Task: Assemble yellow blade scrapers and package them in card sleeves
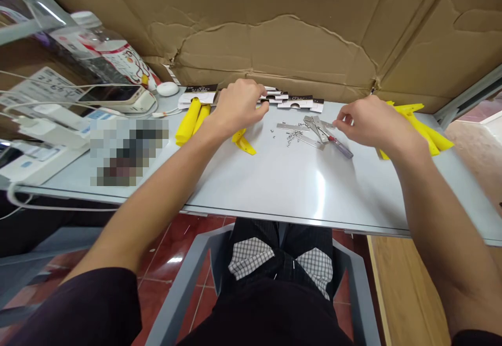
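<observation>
Head view: we look down on 2 bare hands working over a white table top [270, 194]. The left hand [239, 108] has its fingers [257, 106] curled loosely together, tips at the edge of a row of black-and-white printed cards [294, 103]; we cannot tell whether they pinch 1 of them. The right hand [376, 124] hangs with its fingers [349, 118] curved and slightly apart, holding nothing we can see, just beside a heap of flat steel strips [308, 133]. Tiny steel pins [292, 138] lie loose just left of that heap, and a small screwdriver [340, 147] rests against its right end. Yellow plastic pieces [245, 145] lie near the left wrist.

We see the pins as the likeliest trouble: they are small and loose on a smooth surface, so a brush from a wrist or a sleeve could scatter them or send some over the table's edge. Lifting a strip could also shift the screwdriver and knock the heap apart. A careless reach could push the cards out of their row.
</observation>
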`<state>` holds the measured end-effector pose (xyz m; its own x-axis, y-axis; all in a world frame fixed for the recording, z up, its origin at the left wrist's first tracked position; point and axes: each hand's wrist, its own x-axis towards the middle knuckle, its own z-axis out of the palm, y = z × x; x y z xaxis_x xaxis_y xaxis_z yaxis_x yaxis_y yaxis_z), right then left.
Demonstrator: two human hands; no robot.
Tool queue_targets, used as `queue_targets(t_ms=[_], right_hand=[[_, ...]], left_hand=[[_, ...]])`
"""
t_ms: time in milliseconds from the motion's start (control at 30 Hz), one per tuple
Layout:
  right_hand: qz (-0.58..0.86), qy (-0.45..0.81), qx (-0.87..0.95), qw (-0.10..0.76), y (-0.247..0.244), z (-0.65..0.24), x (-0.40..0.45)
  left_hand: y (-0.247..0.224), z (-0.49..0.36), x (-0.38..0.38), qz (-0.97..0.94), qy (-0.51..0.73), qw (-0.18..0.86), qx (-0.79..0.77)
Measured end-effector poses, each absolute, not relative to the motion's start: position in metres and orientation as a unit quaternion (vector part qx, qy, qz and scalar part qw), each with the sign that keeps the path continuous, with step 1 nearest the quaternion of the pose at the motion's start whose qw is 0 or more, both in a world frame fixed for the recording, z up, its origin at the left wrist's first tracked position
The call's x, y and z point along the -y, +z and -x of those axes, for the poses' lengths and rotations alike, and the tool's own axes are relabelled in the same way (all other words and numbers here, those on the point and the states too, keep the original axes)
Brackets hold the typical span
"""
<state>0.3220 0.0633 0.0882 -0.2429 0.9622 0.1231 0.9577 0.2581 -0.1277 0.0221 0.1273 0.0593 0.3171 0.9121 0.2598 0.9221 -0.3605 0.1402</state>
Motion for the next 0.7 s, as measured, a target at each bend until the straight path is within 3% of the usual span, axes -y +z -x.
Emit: queue_targets(t_ms=[67,167,333,600,700], right_hand=[[0.646,0.014,0.763,0.029,0.089,-0.341,-0.083],[0.685,-0.022,0.727,0.041,0.082,-0.376,-0.097],[0.794,-0.025,0.606,-0.025,0.069,-0.429,-0.105],[0.774,0.015,0.621,-0.121,0.061,-0.409,-0.107],[0.764,0.015,0.635,-0.113,0.054,-0.405,-0.107]], left_hand=[[0.052,-0.024,-0.129,0.813,-0.165,0.016,0.558],[0.043,-0.021,-0.128,0.815,-0.187,0.011,0.548],[0.042,-0.023,-0.111,0.825,-0.216,0.006,0.522],[0.049,-0.039,-0.082,0.847,-0.200,0.002,0.492],[0.048,-0.039,-0.080,0.848,-0.204,-0.004,0.490]])
